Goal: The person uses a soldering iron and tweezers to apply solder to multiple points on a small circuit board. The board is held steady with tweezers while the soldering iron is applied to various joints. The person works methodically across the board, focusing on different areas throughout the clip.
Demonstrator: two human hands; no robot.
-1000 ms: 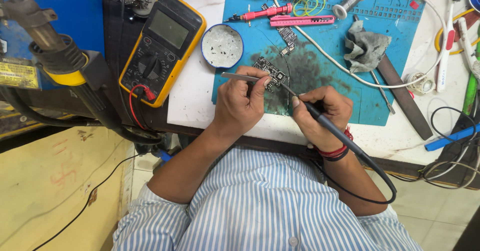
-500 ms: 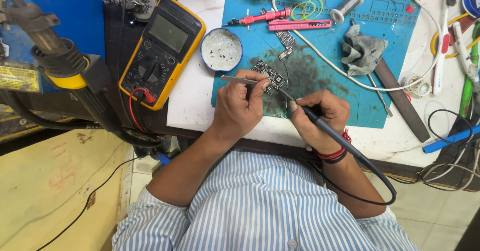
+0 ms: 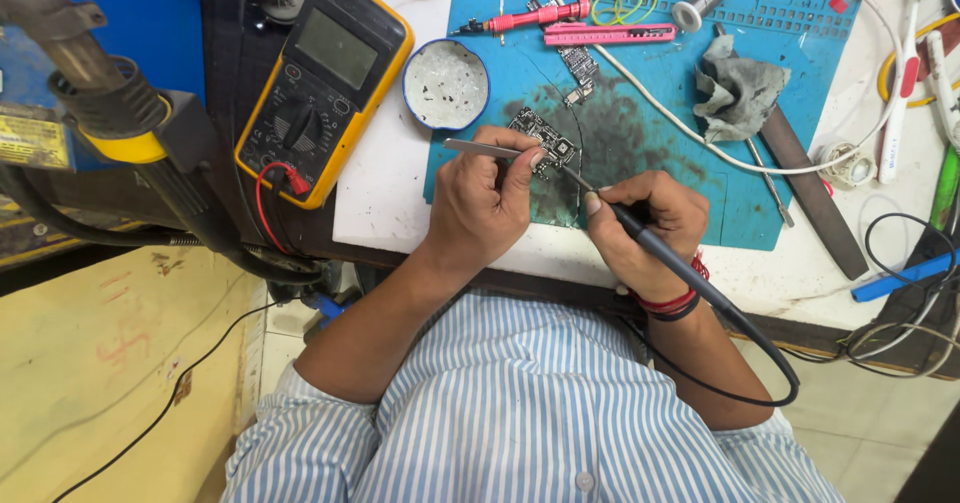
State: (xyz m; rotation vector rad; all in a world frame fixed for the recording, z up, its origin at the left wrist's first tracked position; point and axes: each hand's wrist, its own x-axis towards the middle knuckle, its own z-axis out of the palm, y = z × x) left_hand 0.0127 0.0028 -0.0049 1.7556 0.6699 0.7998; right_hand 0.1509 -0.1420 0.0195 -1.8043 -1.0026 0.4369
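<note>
Tweezers [image 3: 480,149] in left hand [image 3: 482,206], soldering iron [image 3: 640,236] in right hand [image 3: 645,225], both at circuit board [image 3: 541,140]

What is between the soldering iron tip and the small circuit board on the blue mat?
Nothing visible. The right hand points the soldering iron tip straight at the circuit board. The left hand brings tweezers to the board from the other side, not across the iron's path.

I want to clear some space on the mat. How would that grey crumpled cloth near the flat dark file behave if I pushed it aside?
The grey cloth looks floppy: it lies in soft folds, so it would probably bunch up rather than slide whole. It seems light for its bulk. It lies beside the white cable and touches the flat dark file, so a push might drag either.
</note>
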